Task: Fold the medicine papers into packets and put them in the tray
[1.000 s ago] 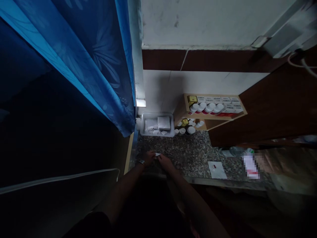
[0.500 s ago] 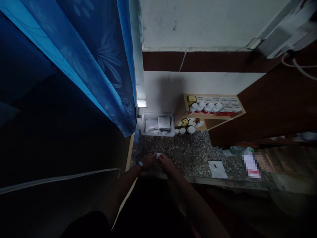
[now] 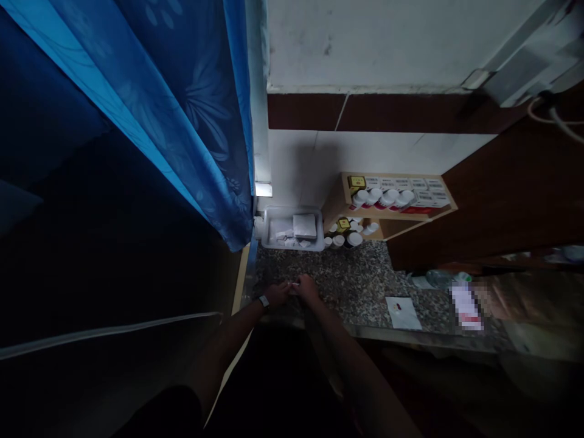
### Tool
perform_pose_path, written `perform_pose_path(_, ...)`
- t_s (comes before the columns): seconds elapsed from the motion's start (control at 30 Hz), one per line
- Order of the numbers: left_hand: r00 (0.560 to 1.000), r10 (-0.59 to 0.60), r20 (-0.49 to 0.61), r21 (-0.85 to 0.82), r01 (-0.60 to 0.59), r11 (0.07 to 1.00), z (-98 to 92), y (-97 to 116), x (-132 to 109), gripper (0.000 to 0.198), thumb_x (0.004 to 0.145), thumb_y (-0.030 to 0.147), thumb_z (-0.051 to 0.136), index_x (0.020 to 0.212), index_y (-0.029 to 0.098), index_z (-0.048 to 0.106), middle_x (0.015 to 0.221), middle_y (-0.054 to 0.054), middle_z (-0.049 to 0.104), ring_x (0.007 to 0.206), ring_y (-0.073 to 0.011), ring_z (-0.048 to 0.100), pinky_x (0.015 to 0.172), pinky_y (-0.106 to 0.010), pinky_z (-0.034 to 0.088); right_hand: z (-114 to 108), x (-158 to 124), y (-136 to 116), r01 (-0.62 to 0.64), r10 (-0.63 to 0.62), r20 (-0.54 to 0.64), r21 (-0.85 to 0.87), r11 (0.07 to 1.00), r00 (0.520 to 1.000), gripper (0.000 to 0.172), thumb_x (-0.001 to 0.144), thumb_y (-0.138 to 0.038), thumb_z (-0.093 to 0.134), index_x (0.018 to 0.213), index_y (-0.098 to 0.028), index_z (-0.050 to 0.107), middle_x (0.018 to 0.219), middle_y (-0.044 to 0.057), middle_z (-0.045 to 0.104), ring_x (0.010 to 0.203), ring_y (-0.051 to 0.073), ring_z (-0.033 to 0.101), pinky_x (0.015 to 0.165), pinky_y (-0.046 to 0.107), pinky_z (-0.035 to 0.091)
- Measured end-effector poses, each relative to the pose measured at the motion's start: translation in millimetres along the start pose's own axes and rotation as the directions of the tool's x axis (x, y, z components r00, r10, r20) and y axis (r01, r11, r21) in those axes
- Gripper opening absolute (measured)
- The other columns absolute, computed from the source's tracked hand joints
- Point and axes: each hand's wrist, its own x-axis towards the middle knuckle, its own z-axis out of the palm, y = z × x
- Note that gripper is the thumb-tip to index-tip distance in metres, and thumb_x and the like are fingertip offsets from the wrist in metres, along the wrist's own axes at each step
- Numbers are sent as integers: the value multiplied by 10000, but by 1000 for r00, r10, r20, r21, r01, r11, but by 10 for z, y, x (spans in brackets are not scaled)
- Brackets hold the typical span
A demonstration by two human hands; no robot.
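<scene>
Both of my hands meet over the speckled stone counter (image 3: 344, 277), close to its front edge. A small piece of white paper (image 3: 295, 284) is pinched between them, mostly hidden by the fingers. My left hand (image 3: 277, 294), with a watch on its wrist, is closed on the paper's left side. My right hand (image 3: 307, 289) is closed over its right side. Beyond the hands, a white plastic tray (image 3: 292, 248) holds a stack of white paper squares (image 3: 304, 225) and several small white paper packets (image 3: 291, 241).
A small wooden shelf (image 3: 387, 213) with white-capped bottles (image 3: 389, 198) and boxes (image 3: 424, 198) stands against the wall. On the counter's right lies a white sheet (image 3: 404, 313) with small dark red items, near a clear bottle (image 3: 440, 278). A blue curtain (image 3: 201, 121) hangs at left.
My right hand has shifted slightly up and inward over the paper, and less of the white paper shows. The whole view has drifted a little.
</scene>
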Motion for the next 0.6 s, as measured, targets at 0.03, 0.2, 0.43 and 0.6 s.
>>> perform_pose_path(0.03,1000,12,-14,-10,-12,1000,21,-5,8,406,853,103,421,1255,114,472,1212,-165,543,1028,-224,556,734,-304,500,-7,18,-12,-12,12,24,-3,1000,1000,147,778,-311,613,824,-182,667,908,60,646,839,156,574,658,212,357)
perform_pose_path(0.2,999,48,-26,-24,-49,999,91,-9,59,352,843,99,432,1187,85,508,1214,-181,542,1068,-233,545,804,-327,488,-4,68,37,-115,109,97,54,992,989,164,745,-352,653,777,-191,664,789,30,675,718,139,584,575,206,327)
perform_pose_path(0.43,988,148,-40,-53,-150,987,134,-1,133,257,871,101,415,1096,107,539,1137,-147,582,1076,-212,532,909,-363,451,67,-26,106,-77,75,26,85,993,997,147,788,-312,614,762,-174,658,791,40,678,733,140,586,603,214,341)
perform_pose_path(0.6,988,147,-52,-58,-150,987,146,-3,88,296,868,92,416,1150,83,506,1198,-174,540,1147,-232,495,927,-372,446,121,-181,112,106,-111,-83,-67,992,990,156,859,-243,496,837,-182,638,879,63,654,882,164,549,726,232,354)
